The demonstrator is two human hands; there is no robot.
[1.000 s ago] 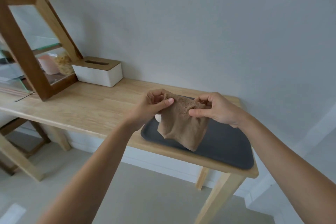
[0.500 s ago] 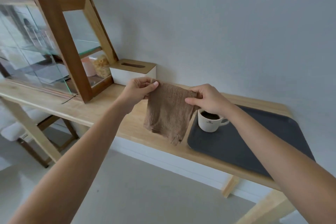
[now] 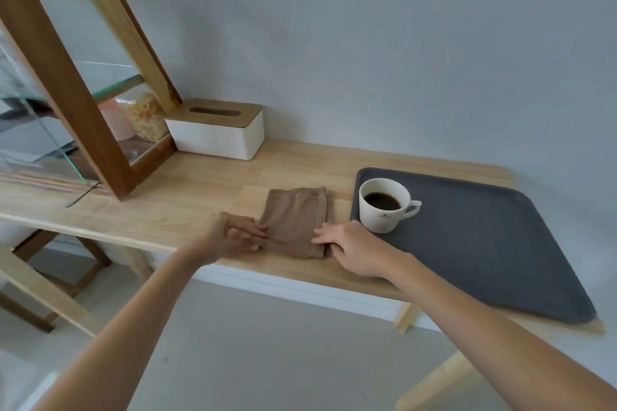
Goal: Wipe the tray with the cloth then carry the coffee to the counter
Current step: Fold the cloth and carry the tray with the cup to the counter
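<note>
Cloth, brown and folded, lies flat on the wooden table near its front edge, just beside the left rim of the dark tray. The left hand rests at the cloth's left edge, fingers extended and touching it, not clenched. The right hand lies at the cloth's near right corner, fingers spread flat on the fabric, gripping nothing. A white cup of coffee stands upright in the tray's back left corner, handle pointing right. Toward the table's back edge sit a white tissue box and a wood-framed glass case.
</note>
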